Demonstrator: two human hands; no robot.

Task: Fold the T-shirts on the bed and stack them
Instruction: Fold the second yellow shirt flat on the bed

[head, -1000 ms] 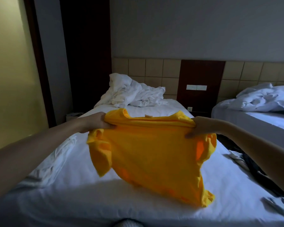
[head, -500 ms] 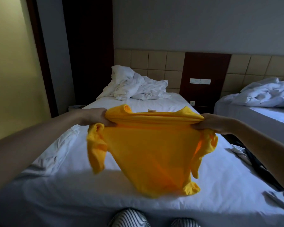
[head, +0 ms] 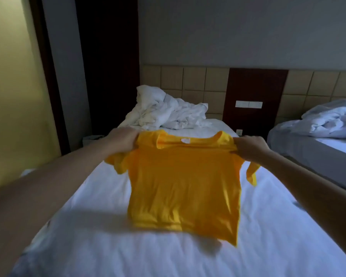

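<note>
- dim bedroom w/ a white-sheeted bed (head: 92, 196) running away from the camera, a brighter patch of light across its middle.
- crumpled white duvet (head: 164, 114) is heaped at the far end of that bed, against a tan tiled headboard (head: 194, 82).
- dark wood panel (head: 256, 86) stands btw the two beds, w/ a pale switch plate (head: 248, 104) on it.
- second bed (head: 318, 154) sits at the right edge, well apart, w/ its own rumpled white bedding (head: 332, 120).
- yellowish wall (head: 12, 96) on the left, dark doorway next to it.
- yellow t-shirt (head: 184, 186) hangs spread out over the middle of the near bed, held up by its shoulders; collar is at the top, w/ a small white label (head: 185, 140) showing inside the neck.
- left hand (head: 124, 141) grasps one shoulder of the shirt, fingers curled round bunched fabric; short sleeve droops just below it.
- right hand (head: 250, 146) grasps the other shoulder the same way; that sleeve dangles under the wrist.
- both arms reach fwd, shirt pulled fairly flat btw them.
- lower hem is down near the sheet, right corner lowest; can't tell if it touches.
- edges look a bit blurred.
</note>
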